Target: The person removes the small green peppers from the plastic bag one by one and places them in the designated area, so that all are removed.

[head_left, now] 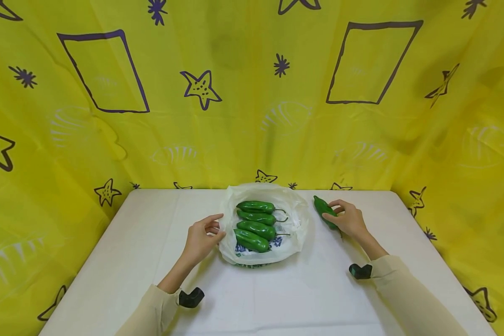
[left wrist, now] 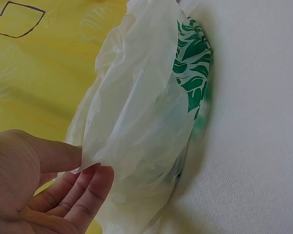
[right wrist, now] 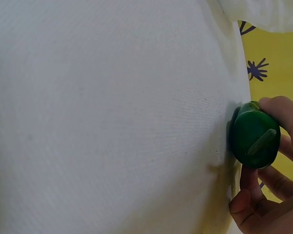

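Note:
A whitish plastic bag (head_left: 297,242) with its mouth rolled wide stands at the middle of the table, several green peppers (head_left: 256,229) lying side by side in it. My left hand (head_left: 200,239) pinches the bag's left edge between thumb and fingers; the left wrist view shows the thin film (left wrist: 122,107) at the fingertips and a green leaf print low on the bag. To the right of the bag, my right hand (head_left: 348,220) grips another green pepper (head_left: 322,208) by its sides, close over the table. Its stem end (right wrist: 258,141) faces the right wrist camera.
The table (head_left: 277,298) has a white cover. A yellow curtain (head_left: 243,140) with starfish and frame drawings hangs behind it and along both sides. Dark wrist bands (head_left: 191,297) sit at both sleeve cuffs.

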A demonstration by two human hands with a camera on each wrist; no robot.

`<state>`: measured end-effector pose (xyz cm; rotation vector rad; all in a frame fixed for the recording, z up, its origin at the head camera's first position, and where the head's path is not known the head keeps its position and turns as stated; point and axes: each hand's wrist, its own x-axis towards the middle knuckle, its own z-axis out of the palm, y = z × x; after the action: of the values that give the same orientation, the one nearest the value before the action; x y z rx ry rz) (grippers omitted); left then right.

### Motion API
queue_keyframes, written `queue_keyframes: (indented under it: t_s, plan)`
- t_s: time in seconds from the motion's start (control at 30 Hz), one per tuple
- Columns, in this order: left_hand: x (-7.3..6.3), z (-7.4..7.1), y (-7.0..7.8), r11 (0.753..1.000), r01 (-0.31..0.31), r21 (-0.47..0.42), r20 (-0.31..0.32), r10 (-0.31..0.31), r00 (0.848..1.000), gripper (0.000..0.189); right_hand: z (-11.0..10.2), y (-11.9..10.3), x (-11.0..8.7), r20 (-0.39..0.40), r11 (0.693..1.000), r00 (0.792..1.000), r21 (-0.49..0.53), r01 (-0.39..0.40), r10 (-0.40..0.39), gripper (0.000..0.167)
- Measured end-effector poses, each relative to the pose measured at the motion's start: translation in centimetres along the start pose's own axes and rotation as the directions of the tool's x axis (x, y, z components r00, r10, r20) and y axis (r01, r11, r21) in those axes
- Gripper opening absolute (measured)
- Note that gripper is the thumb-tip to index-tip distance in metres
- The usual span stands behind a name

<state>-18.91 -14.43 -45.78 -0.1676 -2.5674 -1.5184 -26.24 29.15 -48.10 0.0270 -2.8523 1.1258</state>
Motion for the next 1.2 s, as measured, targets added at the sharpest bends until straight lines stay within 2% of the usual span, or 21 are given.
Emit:
queue_keyframes:
  t_s: [0.43, 0.67, 0.77, 0.9, 1.2]
  plan:
    - [0.0, -0.1, -0.2, 1.0, -0.013, 0.003, -0.005, 0.013, 1.0, 0.048, -0.2, -0.3, -0.1, 0.0, 1.0, 1.0, -0.02, 0.011, -0.011, 0.048]
    - [-0.1, -0.2, 0.0, 1.0, -0.021, 0.01, -0.002, 0.021, 1.0, 0.048, -0.9, -0.5, -0.2, 0.056, 0.999, 0.998, -0.043, 0.014, -0.012, 0.054]
    - [-0.2, -0.2, 0.1, 1.0, -0.003, 0.01, 0.001, 0.003, 1.0, 0.049, -1.4, -0.6, -0.2, 0.082, 0.998, 0.996, -0.064, 0.025, -0.019, 0.056]
    - [-0.2, -0.2, 0.1, 1.0, 0.016, 0.004, 0.009, -0.016, 1.0, 0.05, -2.0, -0.9, -0.1, 0.101, 0.993, 0.994, -0.102, 0.059, -0.049, 0.056]
    - [0.0, -0.3, 0.0, 1.0, 0.0, 0.024, 0.021, -0.001, 1.0, 0.049, -3.5, -2.1, -0.1, 0.141, 0.968, 0.974, -0.154, 0.2, -0.179, 0.057]
